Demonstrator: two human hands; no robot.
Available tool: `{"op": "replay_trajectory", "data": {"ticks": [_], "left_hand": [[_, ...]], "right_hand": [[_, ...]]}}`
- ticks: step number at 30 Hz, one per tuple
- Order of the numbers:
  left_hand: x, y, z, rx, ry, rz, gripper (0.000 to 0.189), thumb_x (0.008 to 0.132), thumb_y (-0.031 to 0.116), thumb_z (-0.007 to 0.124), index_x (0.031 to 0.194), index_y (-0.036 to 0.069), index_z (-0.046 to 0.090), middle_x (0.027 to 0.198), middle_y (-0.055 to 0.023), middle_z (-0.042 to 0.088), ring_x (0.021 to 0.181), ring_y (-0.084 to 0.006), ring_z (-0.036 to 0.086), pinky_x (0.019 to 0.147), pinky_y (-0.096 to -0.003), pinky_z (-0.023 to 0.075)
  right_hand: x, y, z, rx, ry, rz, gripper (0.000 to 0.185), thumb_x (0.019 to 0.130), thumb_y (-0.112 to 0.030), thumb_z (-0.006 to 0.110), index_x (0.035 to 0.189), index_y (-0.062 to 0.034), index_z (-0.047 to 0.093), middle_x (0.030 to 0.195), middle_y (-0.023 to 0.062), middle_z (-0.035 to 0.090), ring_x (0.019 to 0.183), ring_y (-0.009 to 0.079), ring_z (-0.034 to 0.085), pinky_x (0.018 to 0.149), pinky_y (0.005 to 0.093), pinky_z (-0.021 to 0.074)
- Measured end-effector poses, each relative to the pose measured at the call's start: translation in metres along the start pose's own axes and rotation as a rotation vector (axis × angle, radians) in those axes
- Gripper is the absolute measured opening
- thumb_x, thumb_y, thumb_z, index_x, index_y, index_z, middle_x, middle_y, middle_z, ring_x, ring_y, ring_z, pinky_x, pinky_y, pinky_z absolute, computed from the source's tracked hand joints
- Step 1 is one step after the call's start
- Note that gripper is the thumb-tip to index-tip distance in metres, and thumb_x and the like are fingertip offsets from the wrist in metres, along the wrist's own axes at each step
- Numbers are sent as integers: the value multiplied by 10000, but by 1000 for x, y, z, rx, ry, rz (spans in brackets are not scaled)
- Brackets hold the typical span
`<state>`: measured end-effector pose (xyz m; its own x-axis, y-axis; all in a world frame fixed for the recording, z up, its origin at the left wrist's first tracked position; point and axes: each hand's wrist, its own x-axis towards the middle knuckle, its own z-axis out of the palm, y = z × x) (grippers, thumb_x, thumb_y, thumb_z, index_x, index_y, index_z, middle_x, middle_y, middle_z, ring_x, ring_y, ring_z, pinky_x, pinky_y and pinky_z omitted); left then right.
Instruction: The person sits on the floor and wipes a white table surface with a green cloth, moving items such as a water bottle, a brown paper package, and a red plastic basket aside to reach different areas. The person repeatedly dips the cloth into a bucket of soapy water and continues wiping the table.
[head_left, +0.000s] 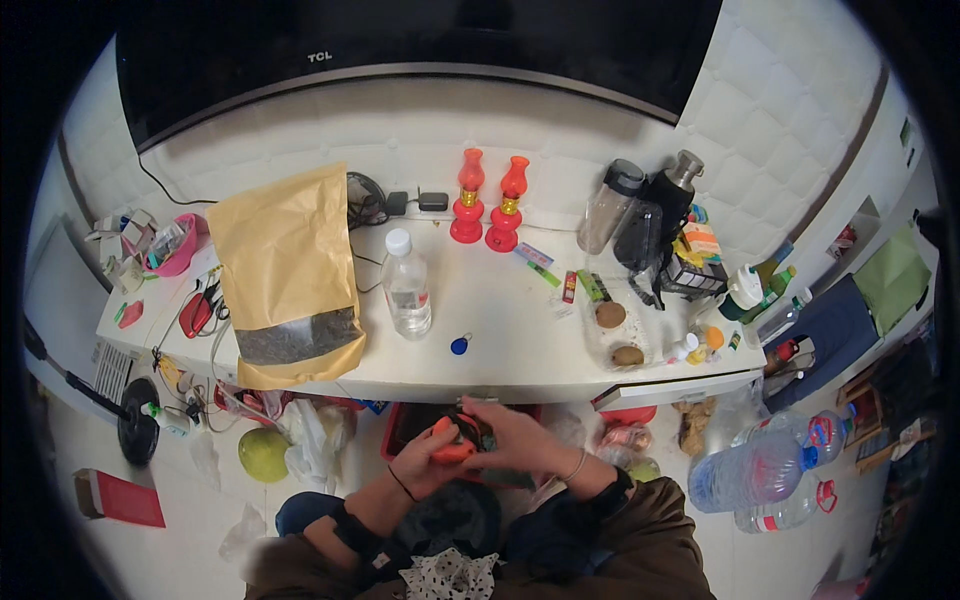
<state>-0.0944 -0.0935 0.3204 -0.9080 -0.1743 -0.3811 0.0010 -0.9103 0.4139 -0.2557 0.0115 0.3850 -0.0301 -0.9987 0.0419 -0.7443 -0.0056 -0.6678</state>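
Note:
An orange-red object (452, 452) with a dark strip along its top is between my hands, above the floor in front of the white cabinet; what it is I cannot tell. My left hand (424, 461) grips its left side, thumb on top. Around its right side curves my right hand (517, 442), slightly blurred, with the thumb low and the fingers over the top. Part of the object is hidden behind the fingers. Beneath the hands stands a red-rimmed container (391, 446) with dark and green contents, partly covered by my arms.
On the white cabinet top (495, 300) stand a clear plastic bottle (407, 289), a padded paper envelope (289, 262), two red lamps (469, 199) and a plastic tray with kiwifruit (610, 315). A drawer (675, 391) juts out. Large water bottles (746, 472) and a green pomelo (264, 454) are on the floor.

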Motion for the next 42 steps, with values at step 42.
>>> {"op": "replay_trajectory", "data": {"ticks": [42], "left_hand": [[-53, 59, -52, 137, 205, -6, 555, 758, 105, 681, 1236, 36, 409, 1066, -86, 562, 928, -188, 592, 735, -296, 524]], "right_hand": [[311, 163, -62, -579, 115, -152, 331, 787, -89, 514, 1118, -78, 500, 1044, 159, 555, 990, 311, 544, 798, 387, 462]]}}
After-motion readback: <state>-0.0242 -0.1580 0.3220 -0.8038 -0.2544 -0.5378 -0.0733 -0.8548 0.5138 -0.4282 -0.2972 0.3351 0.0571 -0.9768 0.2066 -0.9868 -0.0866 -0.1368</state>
